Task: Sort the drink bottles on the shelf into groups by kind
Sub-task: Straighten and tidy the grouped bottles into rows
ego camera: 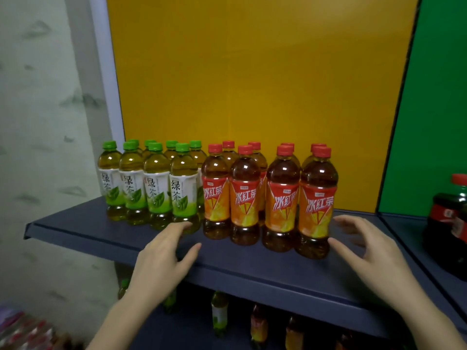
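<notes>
On the dark blue shelf (101, 233), the green-capped green tea bottles (156, 188) stand upright in a tight cluster toward the left rear, front row and back row pressed close together. The left hand (161, 258) reaches over the shelf's front edge, holding nothing, with its fingers (180, 227) straight and lying together and the thumb spread apart. The fingertips are at the base of the rightmost front green tea bottle; whether they touch it cannot be told. Directly right of that cluster, touching it, the red-capped iced red tea bottles (280, 198) stand upright in two rows that run toward the right rear, with a small gap in the middle of the group. The right hand (374, 253) hovers near the shelf's right end, fingers fanned wide and slightly bent, gripping nothing. Its thumb lies just beside the foot of the rightmost red tea bottle. Farther right, on the neighbouring shelf section, stands a dark cola bottle (447, 218) with a red cap.
</notes>
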Tool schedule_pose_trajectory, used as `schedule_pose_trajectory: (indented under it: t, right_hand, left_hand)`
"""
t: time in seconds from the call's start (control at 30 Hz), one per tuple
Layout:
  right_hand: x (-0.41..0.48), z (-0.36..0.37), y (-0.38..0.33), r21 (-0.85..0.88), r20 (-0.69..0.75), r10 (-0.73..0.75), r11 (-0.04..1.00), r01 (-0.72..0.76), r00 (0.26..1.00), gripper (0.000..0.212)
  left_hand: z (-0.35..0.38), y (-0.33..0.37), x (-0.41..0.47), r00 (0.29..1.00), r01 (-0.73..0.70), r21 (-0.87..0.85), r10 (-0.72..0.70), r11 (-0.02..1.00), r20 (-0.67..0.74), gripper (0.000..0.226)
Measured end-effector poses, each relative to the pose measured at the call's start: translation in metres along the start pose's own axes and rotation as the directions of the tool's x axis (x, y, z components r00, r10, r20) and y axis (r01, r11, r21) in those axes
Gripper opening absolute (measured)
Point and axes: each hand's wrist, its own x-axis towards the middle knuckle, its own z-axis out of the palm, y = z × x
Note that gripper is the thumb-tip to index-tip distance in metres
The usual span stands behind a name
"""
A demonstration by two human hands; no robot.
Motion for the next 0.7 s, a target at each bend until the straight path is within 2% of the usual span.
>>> schedule_pose_trajectory:
  t: [0.07, 0.13, 0.23, 0.3, 0.43, 0.5, 0.57, 0.63, 0.7]
  right_hand:
    - [0.009, 0.002, 0.002, 0.011, -0.021, 0.026, 1.0, -0.026, 0.999, 0.041]
    - [0.019, 0.005, 0.003, 0.016, -0.033, 0.059, 0.998, -0.059, 0.998, 0.054]
    - [0.031, 0.011, 0.004, 0.04, -0.02, 0.105, 0.994, -0.104, 0.994, 0.076]
    - [0.037, 0.015, 0.001, 0.084, 0.021, 0.142, 0.986, -0.143, 0.99, 0.088]
    - [0.046, 0.023, -0.002, 0.149, 0.07, 0.183, 0.97, -0.191, 0.981, 0.101]
    - [0.051, 0.025, -0.005, 0.247, 0.101, 0.223, 0.938, -0.242, 0.969, 0.102]
    - [0.053, 0.029, -0.008, 0.372, 0.149, 0.247, 0.883, -0.286, 0.957, 0.098]
    - [0.056, 0.033, -0.012, 0.462, 0.193, 0.247, 0.831, -0.31, 0.95, 0.088]
    - [0.057, 0.039, -0.013, 0.525, 0.214, 0.272, 0.778, -0.345, 0.938, 0.08]
  left_hand:
    - [0.01, -0.002, 0.018, 1.0, -0.021, -0.051, 0.021, 0.998, -0.002, 0.047]
    - [0.018, -0.004, 0.036, 0.999, -0.037, -0.108, 0.036, 0.993, -0.005, 0.057]
    - [0.031, -0.008, 0.057, 0.998, 0.043, -0.288, -0.03, 0.957, 0.05, 0.079]
    - [0.039, -0.01, 0.067, 0.99, 0.115, -0.434, -0.064, 0.894, 0.129, 0.089]
    - [0.05, -0.01, 0.086, 0.964, 0.228, -0.629, -0.079, 0.743, 0.255, 0.091]
    - [0.054, -0.01, 0.096, 0.942, 0.315, -0.724, -0.108, 0.614, 0.318, 0.097]
    - [0.056, -0.008, 0.103, 0.921, 0.367, -0.778, -0.082, 0.51, 0.381, 0.088]
    - [0.059, -0.007, 0.108, 0.9, 0.401, -0.787, -0.041, 0.468, 0.435, 0.078]
    - [0.063, -0.009, 0.112, 0.878, 0.438, -0.783, -0.024, 0.441, 0.478, 0.077]
